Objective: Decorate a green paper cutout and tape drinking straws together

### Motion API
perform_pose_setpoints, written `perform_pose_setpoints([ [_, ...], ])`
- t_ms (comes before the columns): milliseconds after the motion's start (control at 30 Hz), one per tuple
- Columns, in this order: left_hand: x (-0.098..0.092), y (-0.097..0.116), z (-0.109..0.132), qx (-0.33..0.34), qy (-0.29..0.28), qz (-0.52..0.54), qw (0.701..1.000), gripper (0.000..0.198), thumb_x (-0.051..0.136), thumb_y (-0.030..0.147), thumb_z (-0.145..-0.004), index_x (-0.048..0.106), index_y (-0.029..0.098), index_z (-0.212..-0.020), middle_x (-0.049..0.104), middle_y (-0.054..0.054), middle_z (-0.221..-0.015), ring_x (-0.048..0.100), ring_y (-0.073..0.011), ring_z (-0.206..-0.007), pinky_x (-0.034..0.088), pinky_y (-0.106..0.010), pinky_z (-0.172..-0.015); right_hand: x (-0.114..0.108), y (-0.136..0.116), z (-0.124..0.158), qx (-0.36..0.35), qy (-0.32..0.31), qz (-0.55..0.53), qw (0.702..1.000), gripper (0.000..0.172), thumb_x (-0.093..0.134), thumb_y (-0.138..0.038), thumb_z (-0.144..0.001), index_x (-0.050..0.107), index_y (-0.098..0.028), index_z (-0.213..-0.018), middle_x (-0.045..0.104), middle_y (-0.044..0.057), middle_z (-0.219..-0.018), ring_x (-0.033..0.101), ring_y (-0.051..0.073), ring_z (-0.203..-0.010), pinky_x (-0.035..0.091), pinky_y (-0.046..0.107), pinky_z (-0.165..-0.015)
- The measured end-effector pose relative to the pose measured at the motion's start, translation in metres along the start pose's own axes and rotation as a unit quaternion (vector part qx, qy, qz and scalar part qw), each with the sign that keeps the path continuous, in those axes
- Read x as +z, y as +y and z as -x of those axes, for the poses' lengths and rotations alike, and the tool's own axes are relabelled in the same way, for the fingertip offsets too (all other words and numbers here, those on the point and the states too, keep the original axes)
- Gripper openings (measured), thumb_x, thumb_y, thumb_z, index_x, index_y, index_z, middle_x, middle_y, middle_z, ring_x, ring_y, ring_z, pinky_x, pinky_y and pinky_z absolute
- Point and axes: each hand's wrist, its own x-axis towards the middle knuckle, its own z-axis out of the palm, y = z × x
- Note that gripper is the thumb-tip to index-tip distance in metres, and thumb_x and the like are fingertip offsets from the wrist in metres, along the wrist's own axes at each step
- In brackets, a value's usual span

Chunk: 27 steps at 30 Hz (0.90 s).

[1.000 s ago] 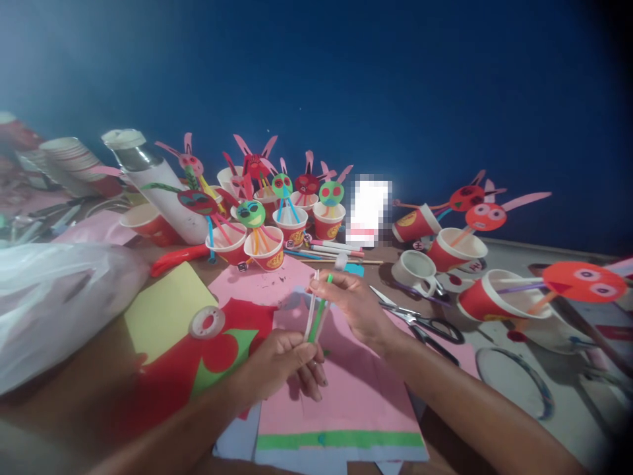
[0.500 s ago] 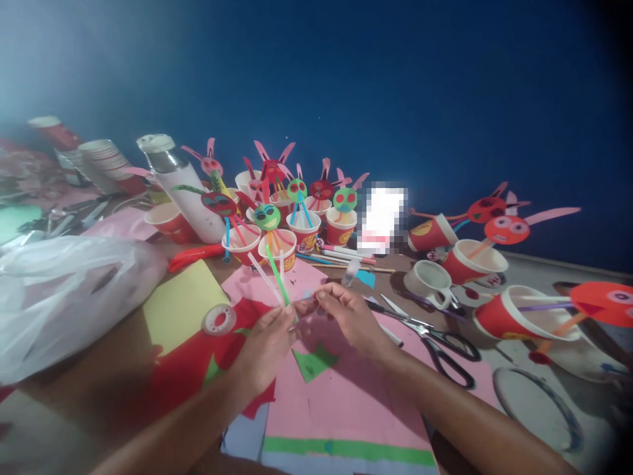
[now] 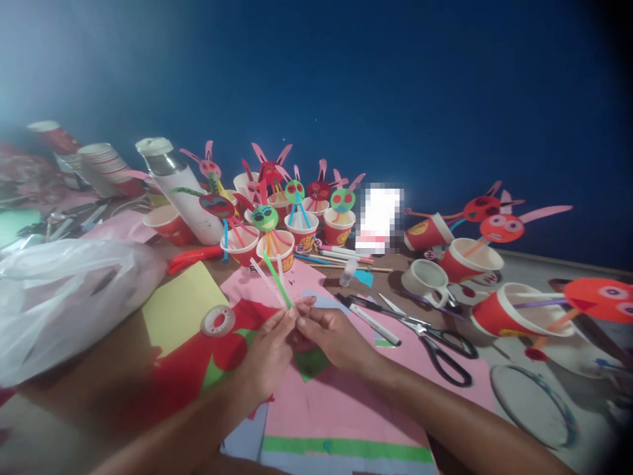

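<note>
Pinched in the fingertips of my left hand [image 3: 271, 349] is a small bunch of drinking straws, a green straw [image 3: 277, 282] with pale straws [image 3: 265, 280] beside it. They fan upward and away from me. My right hand [image 3: 335, 335] closes its thumb and fingers against the left fingertips, at the straws' lower ends; what it pinches there is hidden. Below the hands a green paper scrap [image 3: 309, 365] lies on pink paper [image 3: 346, 409]. To the left, a roll of clear tape [image 3: 218, 321] rests on red paper [image 3: 182, 366].
Several paper cups with straw-and-paper figures [image 3: 266, 221] stand behind the hands. Right of them lie black-handled scissors [image 3: 445, 356], a marker [image 3: 376, 324] and a mug [image 3: 426, 280]. A white plastic bag [image 3: 84, 297] and a tilted white bottle [image 3: 185, 198] are at left.
My right hand has moved left and down and now meets the left hand at the straws' lower ends. It was slightly apart before. The left hand still holds the straws.
</note>
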Motion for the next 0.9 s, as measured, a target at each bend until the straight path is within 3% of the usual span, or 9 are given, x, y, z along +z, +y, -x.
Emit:
perform_pose_setpoints([
  [400,0.0,-0.005,-0.002,-0.006,-0.028,0.015,0.999,0.023,0.072,0.034,-0.074,0.07,0.018,-0.089,0.07,-0.008,-0.095,0.061,-0.0253,-0.099,0.049,-0.032,-0.081,-0.004,-0.005,0.0,0.019,0.005,0.026,0.999,0.043,0.062,-0.056,-0.076,0.06,-0.015,-0.062,0.059,0.001,-0.062,0.056,0.014,-0.058,0.048,0.027,-0.059],
  [900,-0.003,-0.008,-0.003,-0.001,0.006,0.033,0.999,0.017,0.073,0.03,-0.073,0.063,0.017,-0.077,0.063,-0.002,-0.077,0.059,-0.0179,-0.086,0.044,-0.027,-0.08,-0.007,-0.004,-0.001,0.013,0.006,0.062,0.998,0.035,0.061,-0.045,-0.08,0.061,-0.015,-0.062,0.059,0.0,-0.063,0.055,0.013,-0.058,0.046,0.025,-0.056],
])
